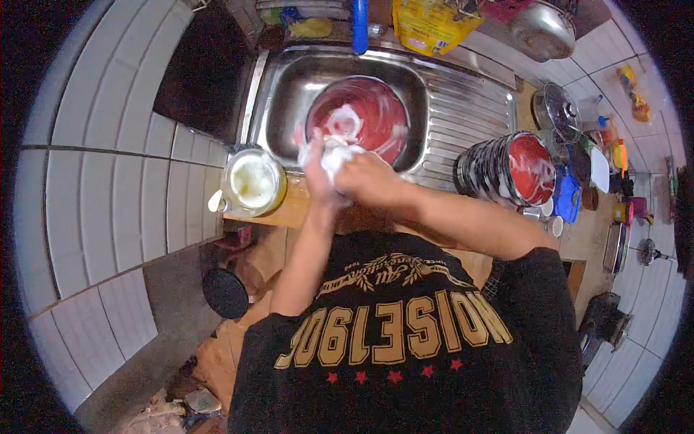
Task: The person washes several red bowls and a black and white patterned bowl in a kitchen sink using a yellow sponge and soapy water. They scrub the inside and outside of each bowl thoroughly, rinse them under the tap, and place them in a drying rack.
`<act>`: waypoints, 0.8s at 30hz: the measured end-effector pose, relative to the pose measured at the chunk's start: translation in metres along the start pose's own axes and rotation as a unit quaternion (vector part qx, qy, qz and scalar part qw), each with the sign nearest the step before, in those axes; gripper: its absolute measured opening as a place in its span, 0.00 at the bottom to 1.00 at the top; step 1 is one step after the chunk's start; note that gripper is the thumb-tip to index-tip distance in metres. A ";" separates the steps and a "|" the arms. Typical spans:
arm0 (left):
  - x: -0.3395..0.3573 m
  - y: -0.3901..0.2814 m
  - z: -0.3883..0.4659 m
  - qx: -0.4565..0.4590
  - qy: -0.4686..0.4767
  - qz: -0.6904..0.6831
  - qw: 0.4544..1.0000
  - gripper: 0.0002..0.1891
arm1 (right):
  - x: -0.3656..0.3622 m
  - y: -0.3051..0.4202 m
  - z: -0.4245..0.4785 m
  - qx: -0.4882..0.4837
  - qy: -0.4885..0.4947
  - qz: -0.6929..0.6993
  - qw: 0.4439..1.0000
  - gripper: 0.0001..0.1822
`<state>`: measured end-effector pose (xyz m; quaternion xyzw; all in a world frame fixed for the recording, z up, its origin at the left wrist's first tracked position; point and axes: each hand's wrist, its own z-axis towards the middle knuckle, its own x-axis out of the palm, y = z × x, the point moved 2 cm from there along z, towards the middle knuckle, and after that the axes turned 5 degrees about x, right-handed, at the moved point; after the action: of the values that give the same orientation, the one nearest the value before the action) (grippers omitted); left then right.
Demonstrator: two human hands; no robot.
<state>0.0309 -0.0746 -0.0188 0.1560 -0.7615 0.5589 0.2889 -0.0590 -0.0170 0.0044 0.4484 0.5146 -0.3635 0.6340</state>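
Observation:
Both hands are together over the near edge of a stainless steel sink basin [290,108]. White suds [337,160] cover what lies between them; a sponge or cloth there cannot be made out. My left hand [317,168] has its thumb raised and fingers partly hidden by foam. My right hand [368,176] is curled against the suds from the right. Just beyond them, a round red pan or plate [374,108] with a dark rim and streaks of foam rests in the basin. A clear jug [255,184] of foamy yellowish liquid stands left of the hands.
A soapy stack of dark-rimmed red plates or pans [531,168] lies tilted at the right end of the ribbed drainboard [461,119]. A blue tube [359,27] and a yellow pouch [434,24] are behind the sink. Farther right stands a glass-lidded pot [561,111].

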 end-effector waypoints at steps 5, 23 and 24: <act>-0.008 -0.034 0.008 0.010 0.012 -0.043 0.999 0.14 | -0.010 -0.027 -0.018 -0.014 -0.085 -0.090 0.992 0.05; -0.014 0.016 0.008 0.026 0.032 -0.001 0.999 0.17 | -0.015 -0.005 -0.004 0.035 -0.023 -0.056 0.998 0.07; -0.015 0.009 0.013 0.010 0.030 -0.051 0.998 0.16 | -0.014 -0.014 -0.007 0.027 -0.025 -0.086 0.996 0.07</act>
<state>0.0339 -0.0848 -0.0376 0.1804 -0.7376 0.5559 0.3382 -0.0773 -0.0150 0.0153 0.4104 0.5255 -0.4413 0.6005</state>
